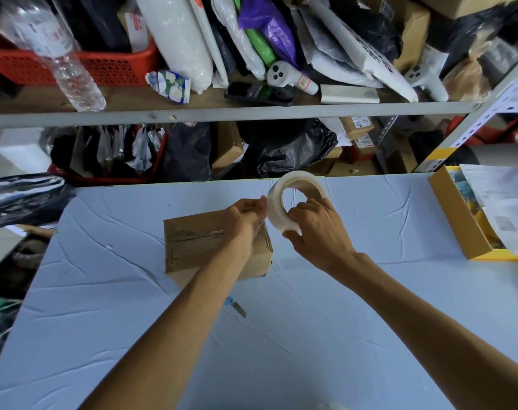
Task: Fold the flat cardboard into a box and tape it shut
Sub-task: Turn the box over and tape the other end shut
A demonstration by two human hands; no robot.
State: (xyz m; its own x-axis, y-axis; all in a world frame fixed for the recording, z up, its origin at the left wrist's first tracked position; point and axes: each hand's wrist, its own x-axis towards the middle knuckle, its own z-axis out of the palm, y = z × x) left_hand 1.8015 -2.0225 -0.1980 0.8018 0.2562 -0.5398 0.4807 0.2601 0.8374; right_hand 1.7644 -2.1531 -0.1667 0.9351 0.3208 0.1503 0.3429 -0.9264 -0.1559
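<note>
A brown cardboard box (198,247) stands folded on the blue-covered table (340,306), its top flaps closed. Above its right end I hold a roll of clear tape (284,196). My right hand (319,229) grips the roll, fingers curled through its core and thumb under the rim. My left hand (247,216) pinches the loose end of the tape at the roll's left edge. My left forearm hides part of the box's right side.
A small blue-handled cutter (237,306) lies on the table near my left forearm. A yellow-edged box (458,220) with papers sits at the right. Cluttered shelves (222,112) with bags, a bottle and a red basket (113,66) stand behind the table.
</note>
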